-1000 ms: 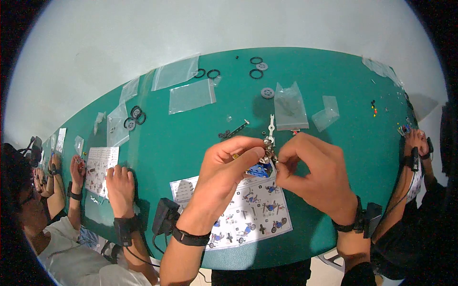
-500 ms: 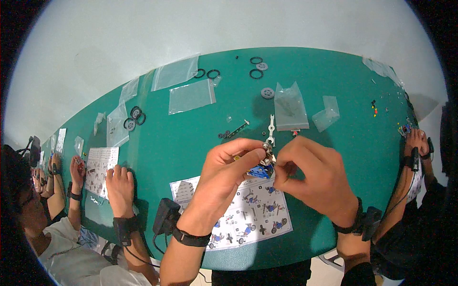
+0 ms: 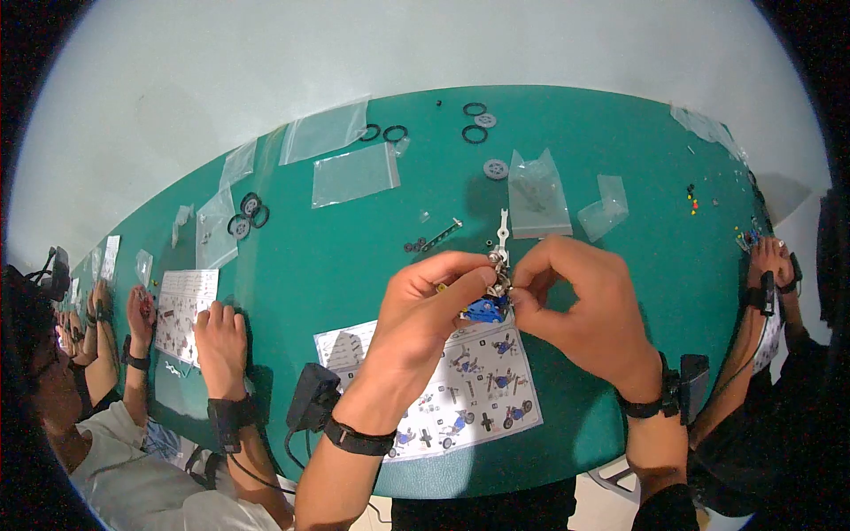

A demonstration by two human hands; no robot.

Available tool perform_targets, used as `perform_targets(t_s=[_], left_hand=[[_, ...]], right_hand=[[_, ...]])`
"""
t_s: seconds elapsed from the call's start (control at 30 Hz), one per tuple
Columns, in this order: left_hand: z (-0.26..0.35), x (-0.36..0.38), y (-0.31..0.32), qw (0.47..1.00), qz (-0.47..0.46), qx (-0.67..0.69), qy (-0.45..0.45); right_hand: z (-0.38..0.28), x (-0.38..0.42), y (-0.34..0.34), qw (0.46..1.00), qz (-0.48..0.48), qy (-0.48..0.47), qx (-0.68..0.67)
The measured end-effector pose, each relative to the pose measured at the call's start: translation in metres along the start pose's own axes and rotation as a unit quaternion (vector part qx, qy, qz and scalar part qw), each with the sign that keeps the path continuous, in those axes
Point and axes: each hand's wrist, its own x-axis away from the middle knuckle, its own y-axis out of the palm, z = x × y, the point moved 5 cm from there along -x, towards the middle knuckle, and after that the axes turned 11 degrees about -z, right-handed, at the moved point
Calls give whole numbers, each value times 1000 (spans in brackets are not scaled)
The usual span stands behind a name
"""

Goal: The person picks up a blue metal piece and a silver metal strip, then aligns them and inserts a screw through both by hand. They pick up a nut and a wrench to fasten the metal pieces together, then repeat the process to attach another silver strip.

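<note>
Reaches in from below with the left hand (image 3: 423, 310), slanting up and to the right. Reaches in from the lower right with the right hand (image 3: 591, 310), bent toward the left and curled. Has both hands close together near the top edge of the picture sheet (image 3: 478, 389), above the green counter (image 3: 336, 257). Wears a black strap (image 3: 361, 440) on the left wrist and a black band (image 3: 639, 410) on the right one.

Hides much of the small blue toy model (image 3: 482, 311) with the left hand, leaving just blue parts, shiny metal bits (image 3: 498, 274) and a speck of yellow (image 3: 441, 288) in sight. Too tiny to make out well. Covers part of the picture sheet with the left arm, too. Cannot tell about the white strip (image 3: 504, 228) just past the metal bits: joined to the model or only lying behind.

Pinches the toy model between the left thumb and fingers (image 3: 456, 262), nearly closed, right between both hands. Bends the right thumb and pointer finger into a ring, tips almost together at the model's right side. Cannot tell whether gripping a tiny bit there.

Past the hands, on the counter: a dark strip with holes (image 3: 443, 235), a clear bag (image 3: 540, 208) and a gray wheel (image 3: 496, 169).
</note>
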Motion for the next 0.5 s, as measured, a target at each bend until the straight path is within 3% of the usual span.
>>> perform_targets(t_s=[0.27,0.5], left_hand=[[1,1,0,999,39,9,12],[-2,0,-1,994,68,-75,45]], right_hand=[[5,-3,0,998,20,-7,-56],[13,-2,9,990,48,13,-129]])
